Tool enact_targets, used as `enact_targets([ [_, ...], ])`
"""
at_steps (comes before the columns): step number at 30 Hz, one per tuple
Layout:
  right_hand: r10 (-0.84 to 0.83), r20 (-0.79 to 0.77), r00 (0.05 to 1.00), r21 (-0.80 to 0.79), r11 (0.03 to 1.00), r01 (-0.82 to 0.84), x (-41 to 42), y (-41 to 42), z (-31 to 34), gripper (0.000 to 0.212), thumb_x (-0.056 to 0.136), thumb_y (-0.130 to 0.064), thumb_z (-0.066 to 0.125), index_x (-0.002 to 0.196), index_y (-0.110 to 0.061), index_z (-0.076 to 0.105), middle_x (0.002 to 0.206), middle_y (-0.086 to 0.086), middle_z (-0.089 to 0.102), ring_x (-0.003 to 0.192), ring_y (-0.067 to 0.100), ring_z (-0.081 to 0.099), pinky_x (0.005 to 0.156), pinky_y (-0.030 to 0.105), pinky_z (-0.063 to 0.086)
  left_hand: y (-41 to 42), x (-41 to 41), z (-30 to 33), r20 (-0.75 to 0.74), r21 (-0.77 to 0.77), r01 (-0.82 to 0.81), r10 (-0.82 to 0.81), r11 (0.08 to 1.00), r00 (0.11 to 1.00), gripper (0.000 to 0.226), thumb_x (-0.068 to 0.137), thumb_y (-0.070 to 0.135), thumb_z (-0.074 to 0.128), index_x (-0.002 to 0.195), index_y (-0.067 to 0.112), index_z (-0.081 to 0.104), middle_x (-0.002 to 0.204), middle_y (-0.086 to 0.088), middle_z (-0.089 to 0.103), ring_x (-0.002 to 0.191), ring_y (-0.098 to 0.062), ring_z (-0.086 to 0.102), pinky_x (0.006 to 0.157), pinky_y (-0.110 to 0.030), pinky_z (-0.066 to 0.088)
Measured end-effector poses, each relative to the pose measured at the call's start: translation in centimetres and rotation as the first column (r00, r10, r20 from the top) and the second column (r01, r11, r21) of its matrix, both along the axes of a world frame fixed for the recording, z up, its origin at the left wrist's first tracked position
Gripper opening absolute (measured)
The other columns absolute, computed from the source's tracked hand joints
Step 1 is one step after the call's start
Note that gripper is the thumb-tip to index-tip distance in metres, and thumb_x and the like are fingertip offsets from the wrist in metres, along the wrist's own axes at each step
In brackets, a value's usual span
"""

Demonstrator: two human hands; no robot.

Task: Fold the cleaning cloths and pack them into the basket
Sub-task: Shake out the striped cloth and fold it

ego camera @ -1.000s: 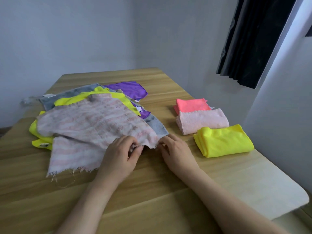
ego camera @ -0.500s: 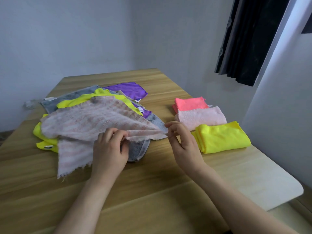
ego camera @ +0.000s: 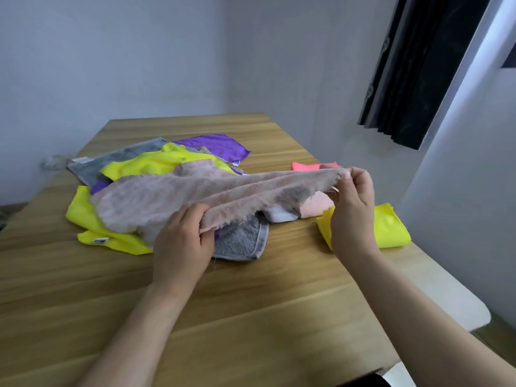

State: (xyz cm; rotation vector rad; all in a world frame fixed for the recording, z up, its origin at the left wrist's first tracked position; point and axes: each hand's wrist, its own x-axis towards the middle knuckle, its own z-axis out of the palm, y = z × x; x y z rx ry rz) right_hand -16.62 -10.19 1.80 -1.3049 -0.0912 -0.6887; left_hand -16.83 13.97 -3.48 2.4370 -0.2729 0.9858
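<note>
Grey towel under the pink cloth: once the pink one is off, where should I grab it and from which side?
Probably its near rounded corner: the grey towel lies flat on the table, and that hemmed corner sticks out from under the pink cloth toward the person. Come from the near side, low, pinching the hem. The rest is buried under the pile.

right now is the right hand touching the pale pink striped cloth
Touching. The head view shows the right hand pinching the frayed corner of the pale pink striped cloth, raised off the table, while the left hand grips its near edge.
</note>
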Motion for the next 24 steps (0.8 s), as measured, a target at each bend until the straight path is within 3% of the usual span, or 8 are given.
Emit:
enact_targets([
  [5, -0.042, -0.053, 0.998, 0.184, 0.982, 0.051, -0.6, -2.2, 0.6, 0.02, 0.103, -0.016, 0.038, 0.087, -0.018, 0.05, 0.095, 0.004, 0.063, 0.091, 0.015, 0.062, 0.084, 0.028, 0.052, -0.6, -0.8, 0.3, 0.016, -0.048, 0.058, -0.057, 0.997, 0.998, 0.028, 0.092, 0.034, 0.042, 0.085, 0.014, 0.06, 0.079, -0.003, 0.059, 0.079, -0.031, 0.06, 0.064, -0.038, 0.049],
  [8, -0.11, -0.132, 0.985, 0.09, 0.988, 0.122, -1.0, -3.6, 0.1, 0.018, 0.102, -0.019, 0.041, 0.087, -0.022, 0.051, 0.086, -0.004, 0.056, 0.078, 0.008, 0.056, 0.073, 0.024, 0.049, -2.9, -2.2, 2.0, -0.098, -0.109, 0.238, -0.249, 0.965, 0.964, 0.036, 0.093, 0.044, 0.037, 0.063, 0.025, 0.041, 0.06, 0.007, 0.045, 0.063, -0.021, 0.052, 0.057, -0.037, 0.043],
  [11, -0.145, -0.238, 0.96, -0.011, 0.989, 0.146, -1.7, -4.6, -1.0, 0.018, 0.101, -0.02, 0.04, 0.087, -0.023, 0.05, 0.086, -0.002, 0.052, 0.075, 0.01, 0.049, 0.07, 0.028, 0.045, -5.8, -2.9, 4.2, -0.201, -0.263, 0.286, -0.343, 0.921, 0.918, 0.05, 0.095, 0.048, 0.039, 0.059, 0.013, 0.039, 0.047, 0.007, 0.033, 0.048, -0.014, 0.037, 0.049, -0.038, 0.038],
  [12, -0.158, -0.277, 0.948, -0.046, 0.987, 0.152, -2.1, -4.9, -1.6, 0.018, 0.101, -0.021, 0.039, 0.086, -0.023, 0.05, 0.087, -0.001, 0.049, 0.075, 0.011, 0.046, 0.069, 0.028, 0.042, -6.7, -3.0, 5.0, -0.224, -0.419, 0.279, -0.396, 0.864, 0.891, 0.051, 0.097, 0.045, 0.042, 0.061, 0.01, 0.04, 0.046, 0.008, 0.03, 0.044, -0.014, 0.034, 0.044, -0.036, 0.037],
  [14, -0.163, -0.332, 0.929, -0.067, 0.986, 0.15, -2.9, -5.1, -2.7, 0.016, 0.1, -0.021, 0.039, 0.088, -0.022, 0.05, 0.089, 0.0, 0.047, 0.075, 0.012, 0.044, 0.067, 0.025, 0.039, -8.1, -2.7, 6.1, -0.224, -0.81, 0.177, -0.574, 0.559, 0.787, 0.046, 0.1, 0.037, 0.046, 0.07, 0.001, 0.047, 0.04, 0.0, 0.032, 0.033, -0.015, 0.029, 0.035, -0.024, 0.031],
  [17, -0.166, -0.368, 0.915, -0.084, 0.986, 0.145, -4.0, -5.0, -4.0, 0.014, 0.1, -0.024, 0.038, 0.097, -0.016, 0.05, 0.088, -0.001, 0.049, 0.078, 0.014, 0.046, 0.064, 0.022, 0.04, -8.5, -1.3, 6.4, -0.091, -0.991, 0.012, -0.748, 0.131, 0.658, 0.032, 0.098, 0.03, 0.052, 0.097, -0.001, 0.058, 0.064, -0.016, 0.051, 0.051, -0.019, 0.046, 0.053, -0.024, 0.036],
  [20, -0.167, -0.323, 0.932, -0.182, 0.977, 0.112, -4.8, -5.0, -5.4, 0.008, 0.101, -0.023, 0.039, 0.1, -0.016, 0.043, 0.083, -0.003, 0.045, 0.072, 0.013, 0.043, 0.057, 0.012, 0.037, -9.0, -0.5, 5.0, -0.079, -0.996, -0.084, -0.771, 0.033, 0.632, 0.02, 0.096, 0.022, 0.054, 0.112, 0.011, 0.059, 0.092, -0.018, 0.056, 0.07, -0.024, 0.054, 0.065, -0.033, 0.046],
  [24, -0.04, -0.285, 0.958, -0.205, 0.979, -0.02, -4.8, -5.0, -6.5, 0.012, 0.09, -0.024, 0.037, 0.102, -0.025, 0.039, 0.088, -0.006, 0.048, 0.073, 0.011, 0.042, 0.057, 0.014, 0.036, -9.5, -0.6, 2.2, -0.096, -0.995, -0.047, -0.763, 0.086, 0.639, 0.018, 0.098, 0.007, 0.047, 0.104, 0.021, 0.056, 0.082, -0.011, 0.06, 0.065, -0.021, 0.058, 0.059, -0.032, 0.049],
])
